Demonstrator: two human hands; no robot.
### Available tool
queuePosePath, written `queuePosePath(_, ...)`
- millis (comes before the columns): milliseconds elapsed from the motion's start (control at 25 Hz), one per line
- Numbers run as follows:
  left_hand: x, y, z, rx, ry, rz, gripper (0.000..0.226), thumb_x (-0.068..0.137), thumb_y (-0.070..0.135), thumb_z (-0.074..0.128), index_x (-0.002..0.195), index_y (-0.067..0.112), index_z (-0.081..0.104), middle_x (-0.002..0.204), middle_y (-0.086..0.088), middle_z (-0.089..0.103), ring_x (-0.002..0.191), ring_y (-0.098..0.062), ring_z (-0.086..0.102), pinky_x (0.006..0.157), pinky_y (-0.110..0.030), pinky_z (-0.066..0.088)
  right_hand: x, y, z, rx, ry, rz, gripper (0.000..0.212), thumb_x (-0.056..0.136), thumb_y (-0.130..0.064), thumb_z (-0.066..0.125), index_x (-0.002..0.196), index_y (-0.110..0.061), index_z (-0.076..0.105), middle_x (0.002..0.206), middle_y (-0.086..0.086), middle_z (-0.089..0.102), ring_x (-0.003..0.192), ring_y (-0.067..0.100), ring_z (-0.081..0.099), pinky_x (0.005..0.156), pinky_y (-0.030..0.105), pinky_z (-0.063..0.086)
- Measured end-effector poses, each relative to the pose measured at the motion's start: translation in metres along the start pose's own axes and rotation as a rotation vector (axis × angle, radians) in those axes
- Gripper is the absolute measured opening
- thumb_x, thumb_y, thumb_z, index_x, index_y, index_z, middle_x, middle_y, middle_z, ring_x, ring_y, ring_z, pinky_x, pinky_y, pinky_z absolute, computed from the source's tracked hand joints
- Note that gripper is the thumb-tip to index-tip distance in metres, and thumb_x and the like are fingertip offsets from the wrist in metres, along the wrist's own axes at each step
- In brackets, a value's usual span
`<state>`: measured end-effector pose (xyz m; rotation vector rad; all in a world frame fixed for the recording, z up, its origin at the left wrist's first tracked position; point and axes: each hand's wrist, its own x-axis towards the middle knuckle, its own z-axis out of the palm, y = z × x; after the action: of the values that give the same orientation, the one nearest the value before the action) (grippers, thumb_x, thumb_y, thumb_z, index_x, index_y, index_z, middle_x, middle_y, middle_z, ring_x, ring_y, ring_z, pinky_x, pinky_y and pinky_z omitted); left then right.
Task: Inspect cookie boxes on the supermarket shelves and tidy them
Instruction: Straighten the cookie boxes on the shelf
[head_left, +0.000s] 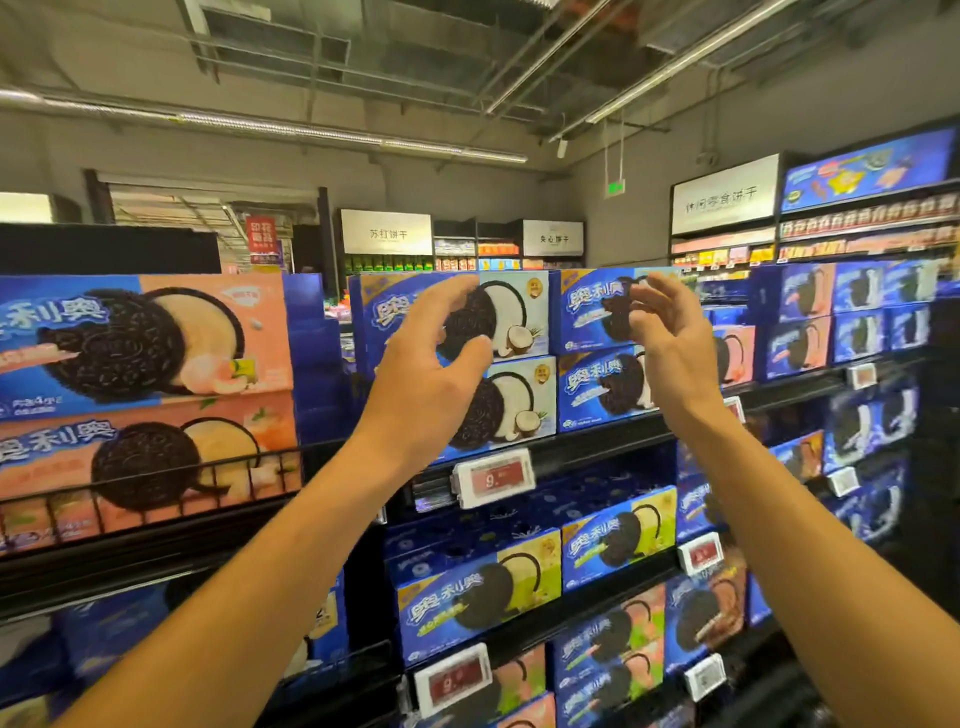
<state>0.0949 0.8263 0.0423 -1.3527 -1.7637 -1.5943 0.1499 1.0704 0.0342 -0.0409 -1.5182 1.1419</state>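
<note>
a: what's printed on the boxes?

b: 奥利奥 in white on blue glossy card, with a black embossed cookie. the coconut box (511, 314) sits just behind the left hand (423, 384) fingers (441, 301), on top of a second one, long side level, face to the aisle.

a: and the hands?

b: left fingers curled and spread, holding nothing (contact with the box i cannot tell). right hand (670, 345) fingers (657, 296) loosely apart before the blue box (592, 306). under the left wrist, a red price tag (493, 477) reads 9.
</note>
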Motion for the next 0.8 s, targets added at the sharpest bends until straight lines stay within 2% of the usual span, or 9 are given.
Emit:
queuePosePath(120, 0.014, 0.002, 0.030, -0.025, -0.001, -0.029, 0.058, 0.081, 0.030, 0.054, 0.139, 0.024, 0.048, 0.134, 0.013, 0.052, 0.123, 0.005, 0.047, 0.100, -0.011, 0.038, 0.020, 0.017, -0.027, 0.008, 0.030, 0.006, 0.037, 0.096, 0.000, 0.050, 0.126, -0.022, 0.053, 0.130, 0.008, 0.062, 0.118, 0.013, 0.058, 0.103, 0.033, 0.049)
queuePosePath(240, 0.030, -0.008, 0.069, -0.068, 0.039, -0.094, 0.053, 0.092, 0.016, 0.060, 0.142, 0.024, 0.043, 0.139, 0.008, 0.050, 0.130, -0.007, 0.045, 0.107, -0.028, 0.039, 0.048, 0.042, -0.054, -0.001, 0.008, 0.007, 0.041, 0.095, 0.001, 0.050, 0.132, -0.016, 0.052, 0.131, 0.006, 0.060, 0.123, 0.017, 0.056, 0.108, 0.038, 0.045)
queuePosePath(280, 0.036, -0.011, 0.081, -0.072, 0.058, -0.121, 0.051, 0.095, 0.010, 0.058, 0.142, 0.023, 0.043, 0.138, 0.006, 0.049, 0.131, -0.010, 0.046, 0.105, -0.028, 0.041, 0.057, 0.051, -0.063, -0.018, 0.003, 0.013, 0.041, 0.095, 0.000, 0.050, 0.134, -0.016, 0.051, 0.130, 0.004, 0.060, 0.123, 0.016, 0.055, 0.109, 0.039, 0.044)
queuePosePath(360, 0.049, -0.018, 0.109, -0.067, 0.089, -0.176, 0.050, 0.097, 0.005, 0.054, 0.142, 0.021, 0.042, 0.140, 0.004, 0.048, 0.130, -0.012, 0.045, 0.087, -0.012, 0.046, 0.079, 0.070, -0.081, -0.048, -0.011, 0.035, 0.043, 0.096, -0.006, 0.051, 0.138, -0.017, 0.049, 0.130, -0.003, 0.057, 0.124, 0.013, 0.052, 0.109, 0.038, 0.043)
queuePosePath(440, 0.060, -0.025, 0.132, -0.053, 0.139, -0.234, 0.052, 0.098, 0.005, 0.052, 0.146, 0.019, 0.038, 0.145, 0.000, 0.044, 0.127, -0.011, 0.042, 0.068, -0.001, 0.043, 0.102, 0.088, -0.096, -0.067, -0.034, 0.066, 0.047, 0.098, -0.012, 0.051, 0.144, -0.018, 0.044, 0.133, -0.005, 0.053, 0.124, 0.011, 0.048, 0.107, 0.035, 0.040)
queuePosePath(560, 0.069, -0.032, 0.160, -0.030, 0.207, -0.278, 0.054, 0.098, 0.006, 0.052, 0.147, 0.021, 0.034, 0.141, 0.002, 0.043, 0.121, -0.008, 0.045, 0.074, -0.009, 0.044, 0.129, 0.109, -0.109, -0.047, -0.120, 0.167, 0.050, 0.100, -0.020, 0.049, 0.149, -0.019, 0.036, 0.148, 0.002, 0.046, 0.125, 0.011, 0.044, 0.098, 0.031, 0.036)
queuePosePath(640, 0.070, -0.033, 0.171, -0.010, 0.216, -0.275, 0.047, 0.099, 0.006, 0.052, 0.138, 0.027, 0.037, 0.132, 0.007, 0.043, 0.110, -0.003, 0.048, 0.067, -0.004, 0.044, 0.139, 0.119, -0.108, -0.022, -0.175, 0.230, 0.050, 0.101, -0.022, 0.050, 0.149, -0.015, 0.037, 0.151, 0.006, 0.045, 0.127, 0.015, 0.045, 0.097, 0.030, 0.035)
queuePosePath(720, 0.074, -0.033, 0.179, 0.005, 0.242, -0.297, 0.052, 0.099, 0.007, 0.051, 0.145, 0.024, 0.034, 0.131, 0.009, 0.042, 0.106, 0.000, 0.048, 0.060, -0.001, 0.043, 0.144, 0.125, -0.105, -0.002, -0.259, 0.253, 0.050, 0.102, -0.022, 0.051, 0.149, -0.013, 0.039, 0.148, 0.005, 0.049, 0.127, 0.016, 0.048, 0.096, 0.028, 0.036)
queuePosePath(800, 0.077, -0.032, 0.183, -0.011, 0.286, -0.319, 0.054, 0.099, 0.006, 0.051, 0.148, 0.017, 0.032, 0.126, 0.010, 0.045, 0.095, 0.012, 0.052, 0.054, 0.000, 0.042, 0.145, 0.126, -0.101, 0.032, -0.332, 0.236, 0.042, 0.101, -0.017, 0.051, 0.143, -0.017, 0.048, 0.131, -0.006, 0.061, 0.113, 0.008, 0.055, 0.089, 0.021, 0.042)
